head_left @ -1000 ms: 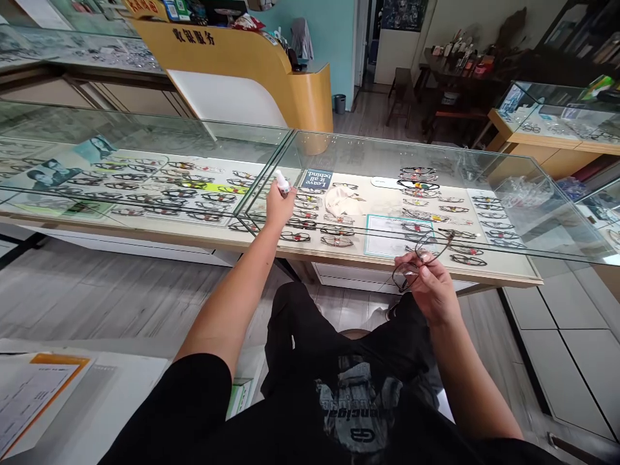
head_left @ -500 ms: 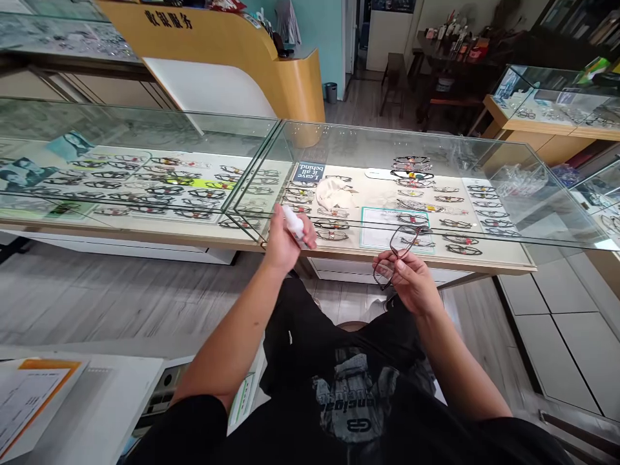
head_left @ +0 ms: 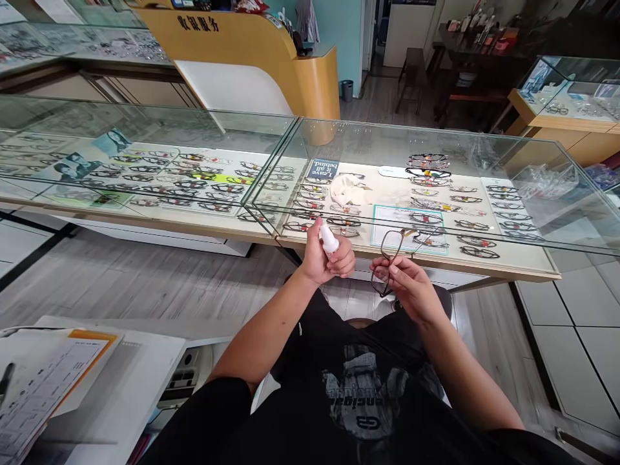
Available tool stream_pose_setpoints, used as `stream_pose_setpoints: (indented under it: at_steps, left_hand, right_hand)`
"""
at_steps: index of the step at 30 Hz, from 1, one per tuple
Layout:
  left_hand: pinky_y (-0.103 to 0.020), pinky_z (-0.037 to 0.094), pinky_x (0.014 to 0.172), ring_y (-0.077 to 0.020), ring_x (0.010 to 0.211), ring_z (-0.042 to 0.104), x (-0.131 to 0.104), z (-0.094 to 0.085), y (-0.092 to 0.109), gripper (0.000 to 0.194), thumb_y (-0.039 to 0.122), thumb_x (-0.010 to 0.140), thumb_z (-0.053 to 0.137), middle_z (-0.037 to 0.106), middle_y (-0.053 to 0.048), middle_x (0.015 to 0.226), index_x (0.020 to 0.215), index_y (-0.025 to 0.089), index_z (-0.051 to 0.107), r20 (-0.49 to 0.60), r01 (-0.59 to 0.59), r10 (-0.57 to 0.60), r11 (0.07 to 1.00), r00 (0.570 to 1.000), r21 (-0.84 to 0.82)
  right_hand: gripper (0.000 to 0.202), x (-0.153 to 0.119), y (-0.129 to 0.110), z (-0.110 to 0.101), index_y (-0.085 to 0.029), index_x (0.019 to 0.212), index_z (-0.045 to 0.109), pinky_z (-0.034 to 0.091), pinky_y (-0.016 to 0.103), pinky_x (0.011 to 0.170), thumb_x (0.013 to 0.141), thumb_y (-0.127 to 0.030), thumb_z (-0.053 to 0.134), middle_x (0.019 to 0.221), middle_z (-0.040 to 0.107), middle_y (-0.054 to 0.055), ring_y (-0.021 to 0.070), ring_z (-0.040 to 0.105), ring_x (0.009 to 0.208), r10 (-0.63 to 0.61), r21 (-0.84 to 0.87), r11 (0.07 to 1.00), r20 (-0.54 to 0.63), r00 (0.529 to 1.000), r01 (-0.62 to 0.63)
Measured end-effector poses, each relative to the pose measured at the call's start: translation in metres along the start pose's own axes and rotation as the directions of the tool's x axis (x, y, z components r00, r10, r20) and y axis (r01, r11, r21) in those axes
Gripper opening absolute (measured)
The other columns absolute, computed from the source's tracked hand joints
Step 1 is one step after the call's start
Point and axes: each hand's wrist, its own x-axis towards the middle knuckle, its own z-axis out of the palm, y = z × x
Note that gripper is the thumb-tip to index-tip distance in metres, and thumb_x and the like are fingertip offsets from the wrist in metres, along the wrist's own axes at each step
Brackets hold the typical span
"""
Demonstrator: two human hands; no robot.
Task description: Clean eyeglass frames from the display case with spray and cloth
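Two things are held before the glass display case (head_left: pixel 533 273): the left hand (head_left: pixel 320 261) curls its fingers around a white bottle (head_left: pixel 329 239), the right hand (head_left: pixel 411 287) pinches eyeglasses (head_left: pixel 391 244).

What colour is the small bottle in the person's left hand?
White, as far as the small bottle shows; best seen in the head view.

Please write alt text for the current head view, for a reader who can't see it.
A person's left hand grips a small white bottle while the right hand holds a pair of eyeglasses. Beyond them, a glass display case holds rows of eyeglass frames, with a yellow counter behind.
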Motion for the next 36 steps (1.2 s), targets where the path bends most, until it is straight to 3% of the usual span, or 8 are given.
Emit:
stream_pose_setpoints:
  at_steps: [4, 6, 12, 20, 26, 32, 36]
  left_hand:
    - [-0.032, 0.028, 0.046, -0.0119, 0.038, 0.03, 0.006, -0.005, -0.009, 0.08, 0.092, 0.089, 0.035, 0.031, 0.001, 0.041, 0.052, 0.023, 0.047, 0.026, -0.14, 0.138, 0.972, 0.99, 0.19]
    - [-0.032, 0.026, 0.048, -0.0121, 0.042, 0.034, 0.009, -0.007, -0.012, 0.075, 0.086, 0.09, 0.045, 0.037, 0.0, 0.044, 0.053, 0.021, 0.051, -0.008, -0.151, 0.164, 0.928, 0.986, 0.339]
    - [-0.032, 0.028, 0.052, -0.013, 0.051, 0.038, 0.012, -0.003, -0.018, 0.07, 0.075, 0.096, 0.046, 0.044, -0.002, 0.051, 0.053, 0.02, 0.046, -0.07, -0.084, 0.167, 0.762, 0.983, 0.642]
    - [-0.032, 0.026, 0.053, -0.0133, 0.051, 0.034, 0.015, -0.002, -0.022, 0.063, 0.067, 0.097, 0.047, 0.041, 0.0, 0.052, 0.055, 0.021, 0.042, -0.072, -0.072, 0.163, 0.735, 0.984, 0.675]
    - [-0.031, 0.027, 0.052, -0.0132, 0.051, 0.037, 0.013, -0.004, -0.024, 0.067, 0.075, 0.096, 0.045, 0.044, -0.001, 0.052, 0.056, 0.021, 0.045, -0.052, -0.087, 0.154, 0.772, 0.987, 0.63]
    - [-0.031, 0.025, 0.054, -0.0116, 0.05, 0.035, -0.004, 0.003, -0.031, 0.071, 0.076, 0.097, 0.045, 0.044, -0.001, 0.052, 0.055, 0.019, 0.047, 0.013, -0.038, 0.039, 0.764, 0.999, 0.644]
    - [-0.03, 0.027, 0.055, -0.0115, 0.05, 0.035, -0.009, 0.005, -0.04, 0.067, 0.072, 0.097, 0.048, 0.044, 0.0, 0.052, 0.055, 0.019, 0.044, 0.025, -0.015, -0.001, 0.76, 1.0, 0.649]
  right_hand:
    - [0.023, 0.001, 0.004, 0.003, -0.024, 0.085, 0.075, 0.063, 0.036, 0.096, 0.083, -0.04, 0.092, 0.111, 0.084, 0.005, 0.0197, 0.079, 0.1, 0.053, 0.015, 0.998, 0.026, 0.998, -0.053]
    - [0.025, 0.002, 0.006, 0.005, -0.024, 0.084, 0.075, 0.064, 0.034, 0.092, 0.083, -0.042, 0.093, 0.109, 0.084, 0.005, 0.0188, 0.079, 0.096, 0.073, 0.019, 0.997, 0.054, 0.996, -0.074]
    - [0.031, 0.003, 0.013, 0.011, -0.024, 0.083, 0.073, 0.065, 0.034, 0.092, 0.081, -0.046, 0.093, 0.103, 0.083, 0.005, 0.0192, 0.079, 0.095, 0.089, 0.027, 0.995, 0.102, 0.991, -0.092]
    - [0.026, 0.003, 0.017, 0.011, -0.025, 0.087, 0.074, 0.065, 0.035, 0.092, 0.084, -0.044, 0.092, 0.107, 0.083, 0.005, 0.0211, 0.08, 0.1, 0.091, 0.036, 0.995, 0.116, 0.989, -0.096]
    - [0.026, 0.005, 0.015, 0.01, -0.025, 0.086, 0.073, 0.065, 0.036, 0.091, 0.084, -0.044, 0.091, 0.109, 0.083, 0.005, 0.0202, 0.079, 0.097, 0.079, 0.063, 0.994, 0.102, 0.992, -0.085]
    - [0.027, 0.017, 0.012, 0.002, -0.025, 0.083, 0.072, 0.065, 0.036, 0.091, 0.083, -0.043, 0.092, 0.11, 0.082, 0.005, 0.0195, 0.077, 0.097, 0.007, 0.121, 0.993, 0.0, 1.0, -0.007]
    - [0.029, 0.021, 0.012, 0.001, -0.025, 0.082, 0.069, 0.065, 0.038, 0.093, 0.083, -0.044, 0.091, 0.113, 0.081, 0.005, 0.0215, 0.077, 0.104, 0.008, 0.125, 0.992, -0.002, 1.0, -0.007]
